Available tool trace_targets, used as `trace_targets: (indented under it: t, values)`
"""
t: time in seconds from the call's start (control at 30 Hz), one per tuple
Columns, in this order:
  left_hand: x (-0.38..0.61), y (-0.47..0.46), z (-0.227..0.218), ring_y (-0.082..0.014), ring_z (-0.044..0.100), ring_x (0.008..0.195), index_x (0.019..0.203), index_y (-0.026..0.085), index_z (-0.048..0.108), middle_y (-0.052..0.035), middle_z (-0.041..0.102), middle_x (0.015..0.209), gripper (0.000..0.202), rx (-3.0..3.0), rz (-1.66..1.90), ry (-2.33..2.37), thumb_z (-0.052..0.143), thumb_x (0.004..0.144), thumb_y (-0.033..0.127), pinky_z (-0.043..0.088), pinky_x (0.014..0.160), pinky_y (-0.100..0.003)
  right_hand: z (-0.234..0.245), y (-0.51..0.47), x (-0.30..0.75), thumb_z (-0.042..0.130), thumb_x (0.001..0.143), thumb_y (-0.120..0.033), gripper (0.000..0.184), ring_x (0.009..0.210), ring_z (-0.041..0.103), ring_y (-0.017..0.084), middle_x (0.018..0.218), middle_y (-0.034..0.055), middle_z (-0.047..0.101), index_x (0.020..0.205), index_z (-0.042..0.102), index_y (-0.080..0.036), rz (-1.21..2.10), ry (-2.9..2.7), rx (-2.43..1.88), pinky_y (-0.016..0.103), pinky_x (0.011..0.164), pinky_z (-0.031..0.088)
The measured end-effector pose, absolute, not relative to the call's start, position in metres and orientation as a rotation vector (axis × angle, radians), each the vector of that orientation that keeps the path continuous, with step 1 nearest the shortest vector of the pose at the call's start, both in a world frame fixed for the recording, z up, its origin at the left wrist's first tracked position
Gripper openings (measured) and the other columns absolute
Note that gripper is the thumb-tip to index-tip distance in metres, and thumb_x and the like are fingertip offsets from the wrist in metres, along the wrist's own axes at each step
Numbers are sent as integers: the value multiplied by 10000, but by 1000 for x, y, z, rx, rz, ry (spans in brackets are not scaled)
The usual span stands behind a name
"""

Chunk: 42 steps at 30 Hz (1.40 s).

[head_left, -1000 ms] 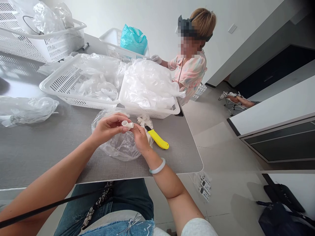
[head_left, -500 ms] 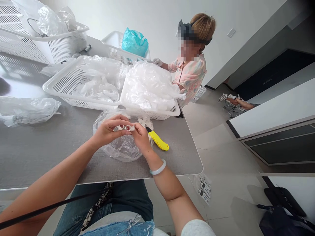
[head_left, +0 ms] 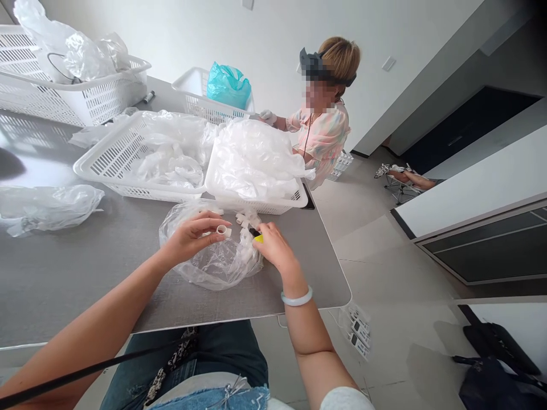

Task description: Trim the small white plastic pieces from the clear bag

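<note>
My left hand (head_left: 190,238) pinches a small white plastic tube fitting (head_left: 223,231) above a crumpled clear plastic bag (head_left: 213,262) on the grey table (head_left: 85,267). My right hand (head_left: 273,247) lies just to the right, fingers closed over the yellow-handled knife (head_left: 258,237), of which only a bit of yellow handle and dark blade shows. Several small white fittings (head_left: 244,219) lie by the bag's far edge.
Two white baskets (head_left: 106,154) (head_left: 256,199) filled with clear plastic bags stand just beyond my hands. Further baskets (head_left: 98,91) stand at the back, one with a teal bag (head_left: 228,85). A loose bag (head_left: 43,205) lies left. Another person (head_left: 320,125) sits at the far corner.
My right hand has left the white fitting and moved right onto the yellow-handled knife, covering it. My left hand still holds the fitting.
</note>
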<state>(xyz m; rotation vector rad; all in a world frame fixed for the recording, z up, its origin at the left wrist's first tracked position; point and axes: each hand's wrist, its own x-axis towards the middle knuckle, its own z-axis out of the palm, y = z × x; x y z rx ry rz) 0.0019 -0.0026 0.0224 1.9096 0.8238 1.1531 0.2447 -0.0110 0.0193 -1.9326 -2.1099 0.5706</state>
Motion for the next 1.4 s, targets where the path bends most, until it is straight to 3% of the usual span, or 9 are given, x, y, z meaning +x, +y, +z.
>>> trace_targets:
  t: [0.33,0.53,0.73,0.9,1.07,1.17,1.4]
  values:
    - [0,0,21,-182,654,796,1034,270,792,-72,687,976,297,1960,1135,831,698,888,511,573,675,-282,10,-9,252,552,846,-160,332,1072,617,233,1189,86,612,1163,618,-232,790,-2096,-1882,351,871,486]
    - [0,2,17,-193,650,824,983,258,804,-82,695,1002,320,1942,1138,921,718,856,539,564,666,-287,30,-13,254,428,891,-109,356,1027,637,223,1162,109,675,1155,642,-214,676,-2080,-1822,309,792,475]
    - [7,1,19,-197,681,820,1104,217,761,-79,739,961,491,1503,1118,947,811,755,559,590,729,-311,56,-14,230,338,1032,-288,297,885,658,200,985,73,696,1154,598,-213,560,-2156,-1450,287,717,460]
    - [8,2,22,-179,670,737,964,184,789,-83,777,893,500,1265,1134,965,880,653,564,562,656,-278,49,-20,214,297,1056,-307,291,876,660,166,997,56,700,1076,576,-227,519,-2120,-1334,247,696,453]
    - [9,3,21,-226,701,827,974,201,816,-96,796,984,495,1250,1121,970,884,640,561,565,678,-292,32,-25,206,396,1053,-446,322,807,645,164,864,38,668,914,580,-221,408,-2135,-1411,243,662,430]
    - [10,2,22,-241,715,820,940,215,817,-73,793,904,433,1276,1095,959,895,644,521,571,665,-297,25,-25,200,496,1016,-496,338,816,653,177,835,44,660,842,571,-216,329,-2172,-1455,250,668,432]
    - [8,1,29,-245,715,858,976,220,831,-97,796,969,382,1302,1021,824,892,680,453,580,720,-319,18,-23,194,501,1004,-544,381,762,658,180,808,45,658,831,570,-211,333,-2228,-1518,256,586,403]
